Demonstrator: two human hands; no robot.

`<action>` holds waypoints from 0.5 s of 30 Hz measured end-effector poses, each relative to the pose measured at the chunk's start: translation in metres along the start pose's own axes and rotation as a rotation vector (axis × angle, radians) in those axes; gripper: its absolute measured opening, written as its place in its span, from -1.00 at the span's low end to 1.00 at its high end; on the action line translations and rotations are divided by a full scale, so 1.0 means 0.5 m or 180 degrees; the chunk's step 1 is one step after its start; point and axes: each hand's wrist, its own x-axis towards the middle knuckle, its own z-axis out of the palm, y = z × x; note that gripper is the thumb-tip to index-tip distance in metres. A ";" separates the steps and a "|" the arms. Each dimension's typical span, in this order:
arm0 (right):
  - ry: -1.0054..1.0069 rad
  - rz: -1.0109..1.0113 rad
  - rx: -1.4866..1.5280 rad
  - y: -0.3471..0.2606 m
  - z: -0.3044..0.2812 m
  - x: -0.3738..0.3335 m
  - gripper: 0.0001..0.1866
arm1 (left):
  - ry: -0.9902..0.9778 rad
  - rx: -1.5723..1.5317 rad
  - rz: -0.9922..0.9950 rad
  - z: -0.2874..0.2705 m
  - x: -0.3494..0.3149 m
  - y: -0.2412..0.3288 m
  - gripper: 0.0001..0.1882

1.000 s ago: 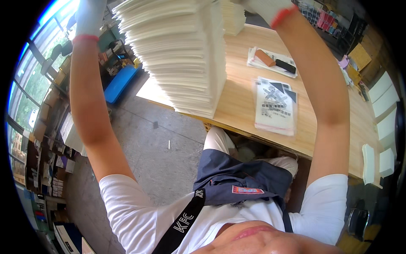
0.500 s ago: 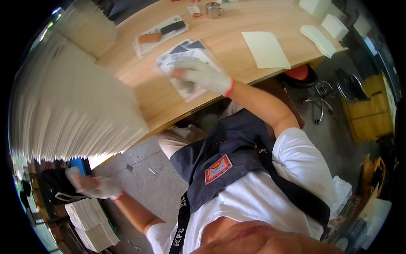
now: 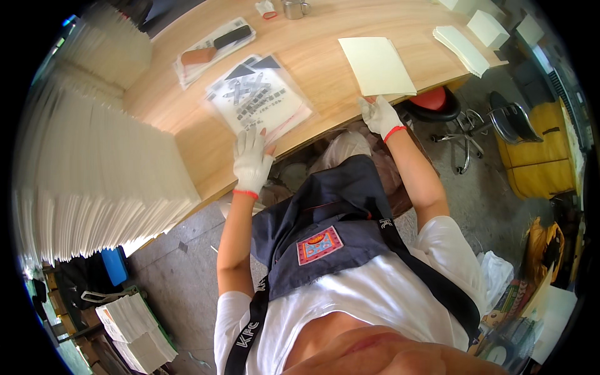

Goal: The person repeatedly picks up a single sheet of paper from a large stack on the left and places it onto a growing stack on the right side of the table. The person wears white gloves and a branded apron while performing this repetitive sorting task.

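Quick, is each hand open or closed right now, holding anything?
Left hand: open, at the near edge of the printed sheets; nothing visibly held.
Right hand: partly curled by the cream sheets; whether it grips them cannot be told.

Gloves (image 3: 252,161) are white with red cuffs (image 3: 395,132), the sheets (image 3: 377,67) plain cream.

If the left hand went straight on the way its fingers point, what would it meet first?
The left hand would likely meet the printed packets first, though they may already touch.
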 end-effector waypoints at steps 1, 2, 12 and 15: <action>0.0016 -0.0005 0.0014 0.002 0.003 0.007 -0.66 | -0.0044 0.0064 0.0062 0.019 0.009 -0.013 -0.58; 0.0030 -0.0004 0.0025 0.006 0.007 0.015 -0.66 | -0.0090 0.0131 0.0118 0.042 0.011 -0.032 -0.59; 0.0388 -0.1145 -0.0168 -0.136 -0.046 0.087 -0.92 | -0.0769 0.0323 -0.0459 0.049 0.100 -0.059 -0.73; -0.0008 -0.1468 -0.0697 -0.162 -0.036 0.044 -0.89 | -0.0894 -0.0111 -0.0769 0.037 0.095 -0.069 -0.72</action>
